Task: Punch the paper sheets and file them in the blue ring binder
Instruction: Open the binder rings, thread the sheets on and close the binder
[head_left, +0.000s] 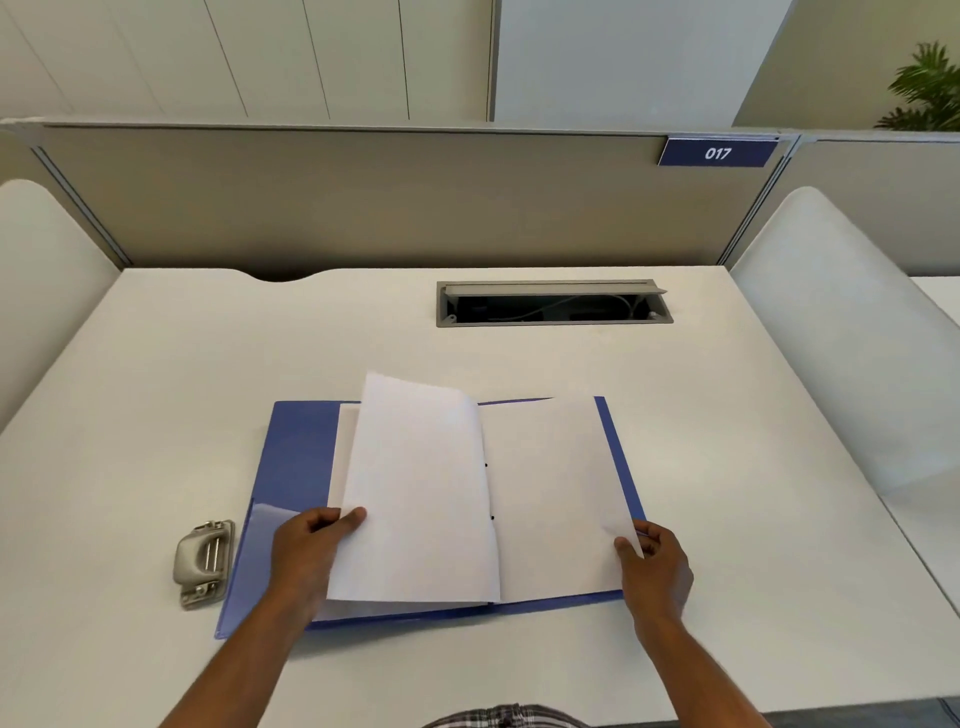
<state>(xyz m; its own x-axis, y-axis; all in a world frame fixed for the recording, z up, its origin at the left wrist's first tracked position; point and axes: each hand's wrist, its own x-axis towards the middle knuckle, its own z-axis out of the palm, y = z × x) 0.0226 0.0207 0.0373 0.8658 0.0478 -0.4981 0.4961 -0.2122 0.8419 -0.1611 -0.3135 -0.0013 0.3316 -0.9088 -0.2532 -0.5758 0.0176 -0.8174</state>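
Note:
The blue ring binder (291, 467) lies open on the white desk in front of me. White paper sheets (550, 493) lie on its right half, with two small dark holes showing near the spine. A few left-hand sheets (415, 493) are lifted and curve upward from the spine. My left hand (306, 545) grips the lower left edge of these lifted sheets. My right hand (652, 564) pinches the lower right corner of the right-hand sheets. A grey metal hole punch (203, 562) rests on the desk just left of the binder.
A grey cable hatch (553, 303) stands open in the desk (156, 389) behind the binder. A beige partition with a blue "017" sign (718, 152) closes the back. White curved side panels (831, 322) flank the desk.

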